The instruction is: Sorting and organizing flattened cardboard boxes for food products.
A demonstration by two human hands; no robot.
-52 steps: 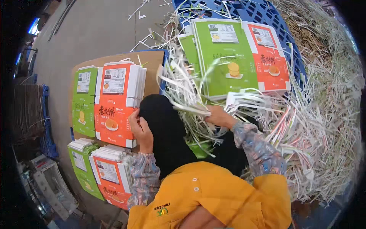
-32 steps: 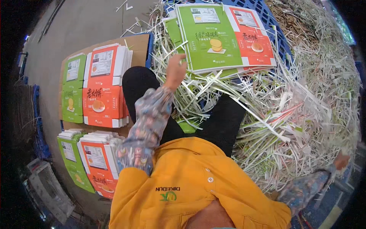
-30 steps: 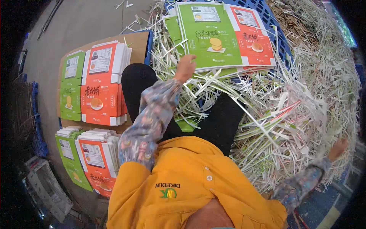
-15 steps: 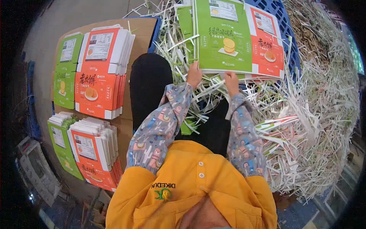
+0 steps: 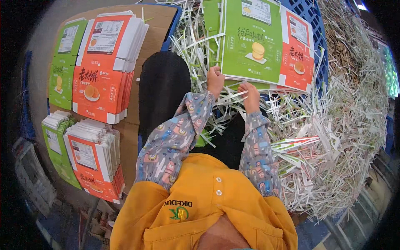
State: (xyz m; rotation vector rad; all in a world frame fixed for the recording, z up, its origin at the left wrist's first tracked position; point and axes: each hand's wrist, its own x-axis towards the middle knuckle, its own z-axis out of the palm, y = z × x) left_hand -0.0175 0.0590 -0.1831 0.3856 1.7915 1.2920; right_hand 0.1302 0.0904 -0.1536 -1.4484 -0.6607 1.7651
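A printed cardboard sheet [image 5: 254, 46], green with a red panel on its right, lies on top of a stack ahead of me. My left hand [image 5: 215, 81] is closed at the sheet's lower left corner; what its fingers hold is hidden. Just below the sheet's near edge, my right hand [image 5: 250, 97] is closed, fingers pinched on a narrow white paper strip [image 5: 233, 96]. Between and below both hands hang more loose white and green strips.
Piles of red flat cartons [image 5: 98, 91] and green flat cartons [image 5: 61, 83] stand on a brown cardboard surface [image 5: 160, 21] at left. A blue plastic crate [image 5: 320, 62] sits behind the sheets. Shredded paper strips [image 5: 325, 166] heap up along the right.
My right hand has shifted slightly left and down, its fingers now pinching a strip. The left hand stays by the sheet's corner. The whole view has shifted a little.
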